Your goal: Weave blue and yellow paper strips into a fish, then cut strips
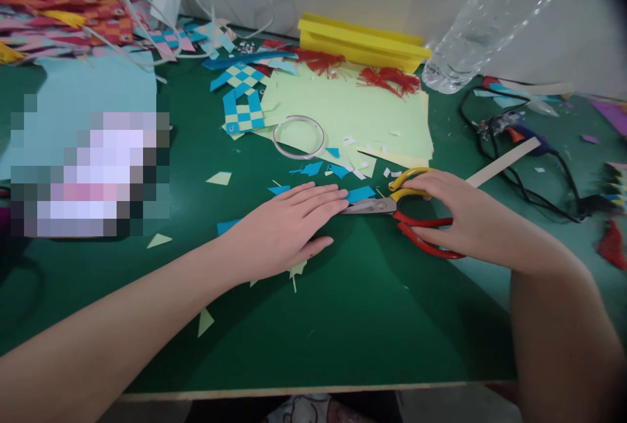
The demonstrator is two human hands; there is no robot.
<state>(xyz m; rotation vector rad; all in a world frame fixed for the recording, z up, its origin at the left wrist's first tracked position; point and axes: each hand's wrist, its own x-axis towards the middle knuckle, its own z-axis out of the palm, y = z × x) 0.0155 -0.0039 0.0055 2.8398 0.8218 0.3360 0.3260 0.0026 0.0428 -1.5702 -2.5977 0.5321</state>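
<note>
The left hand [284, 230] was laid flat, palm down, on the green table [367, 318], its fingers [326, 196] stretched out together and closed on nothing. A blue paper strip [360, 194] was seen just beyond the fingertips, partly covered by them. The scissors [392, 207] were lain just right of those fingertips, the closed blades pointing at them. The right hand [463, 217] was rested over the scissors' yellow and red handles, its fingers [416, 183] curled loosely on the loops; whether they were gripped could not be told. Behind the fingers, pale green paper sheets [353, 113] and a clear tape ring [298, 137] were spread.
</note>
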